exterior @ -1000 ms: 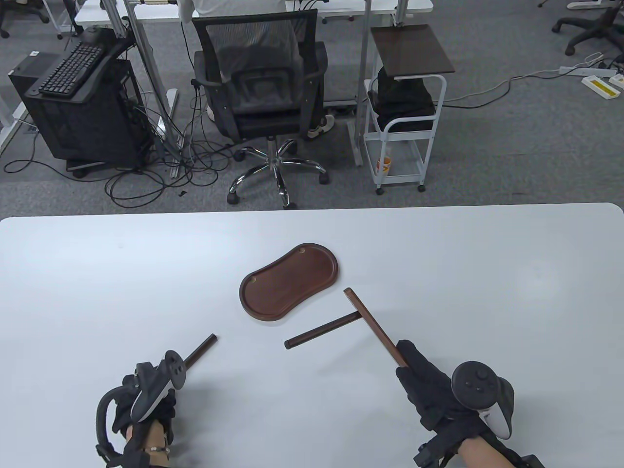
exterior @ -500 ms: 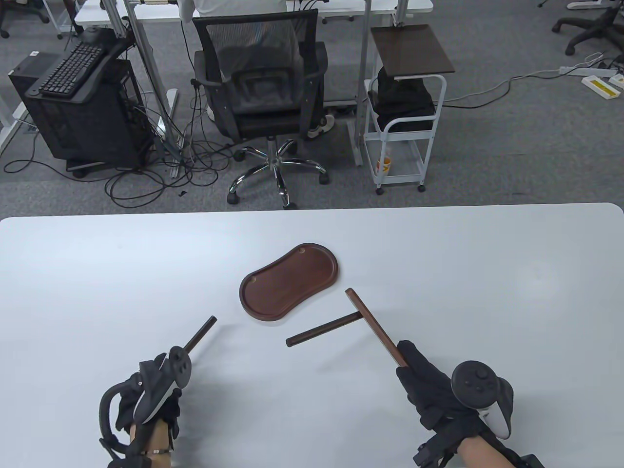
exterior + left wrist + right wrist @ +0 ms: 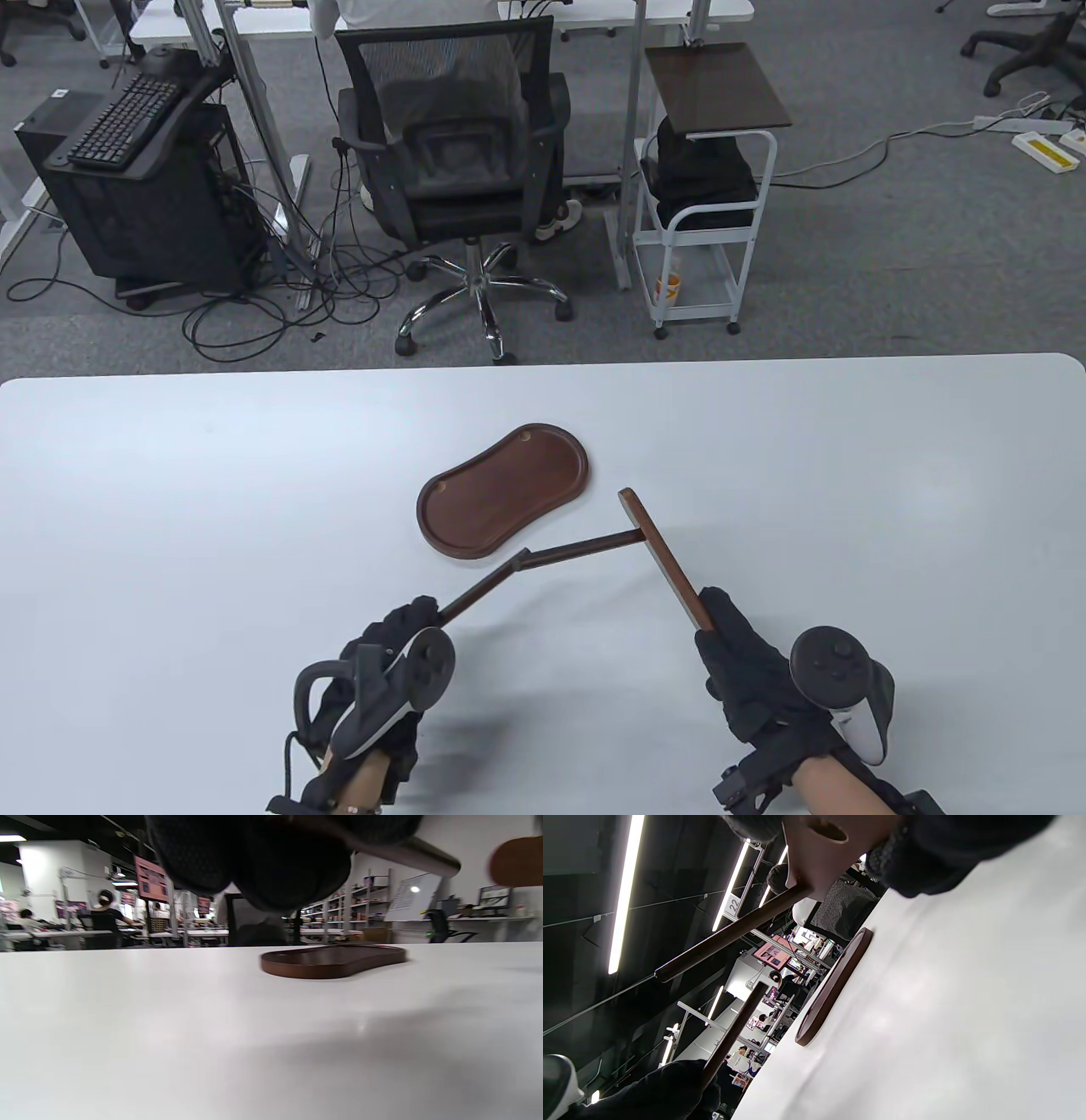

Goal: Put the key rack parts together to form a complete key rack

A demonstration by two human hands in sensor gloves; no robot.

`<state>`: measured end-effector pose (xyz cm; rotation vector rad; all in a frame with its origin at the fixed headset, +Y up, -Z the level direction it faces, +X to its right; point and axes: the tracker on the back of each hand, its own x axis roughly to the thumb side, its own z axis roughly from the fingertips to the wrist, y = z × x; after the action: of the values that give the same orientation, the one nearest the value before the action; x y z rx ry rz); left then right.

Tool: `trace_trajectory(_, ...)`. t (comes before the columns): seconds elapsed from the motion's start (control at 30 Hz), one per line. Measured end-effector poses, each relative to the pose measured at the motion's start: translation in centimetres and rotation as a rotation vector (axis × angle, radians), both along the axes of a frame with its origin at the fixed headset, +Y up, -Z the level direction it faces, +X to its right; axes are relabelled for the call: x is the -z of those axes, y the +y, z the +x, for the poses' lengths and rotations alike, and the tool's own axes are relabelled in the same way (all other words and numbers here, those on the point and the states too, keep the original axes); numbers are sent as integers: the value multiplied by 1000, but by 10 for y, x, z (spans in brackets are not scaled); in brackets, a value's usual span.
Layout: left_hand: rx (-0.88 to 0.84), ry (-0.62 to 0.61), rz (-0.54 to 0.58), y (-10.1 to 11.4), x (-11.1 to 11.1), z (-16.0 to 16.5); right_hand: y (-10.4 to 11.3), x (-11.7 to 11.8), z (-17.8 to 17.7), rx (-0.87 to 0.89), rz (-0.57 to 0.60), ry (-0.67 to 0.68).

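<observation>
An office with desks, a mesh chair [image 3: 450,127] and a white trolley [image 3: 704,204] lies behind a white table [image 3: 170,475]. Near the table's middle sits a dark wooden tray [image 3: 502,491], kidney-shaped with a raised rim; nothing lies inside it, though two small round holes show in its floor near the ends. The right hand [image 3: 751,671] grips the near end of a flat wooden bar [image 3: 666,560], fingers closed round it, with a round rod [image 3: 581,548] jutting sideways from the bar towards the left. The left hand [image 3: 386,679] holds a second rod [image 3: 479,588], fingers wrapped about its near end; its far tip sits right at the free end of the first rod, just in front of the tray. In the right wrist view the two rod ends appear slightly apart.
</observation>
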<state>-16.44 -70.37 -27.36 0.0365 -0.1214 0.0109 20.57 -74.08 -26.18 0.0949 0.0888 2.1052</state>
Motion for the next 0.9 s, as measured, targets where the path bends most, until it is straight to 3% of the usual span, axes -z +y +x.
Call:
trace_trajectory(0.2, -88, -163, -29, 0, -14, 42, 1, 0, -1, 12, 13, -9)
trace_trajectory(0.47, -259, -313, -85, -4, -27, 73, 3, -1, -2, 86, 9, -35)
trace_trajectory(0.7, -301, -391, -112, -8, -34, 87, 1, -1, -5, 82, 12, -29)
trace_trajectory(0.9, -312, -386, -110, -8, -35, 88, 1, -1, -6, 83, 10, -38)
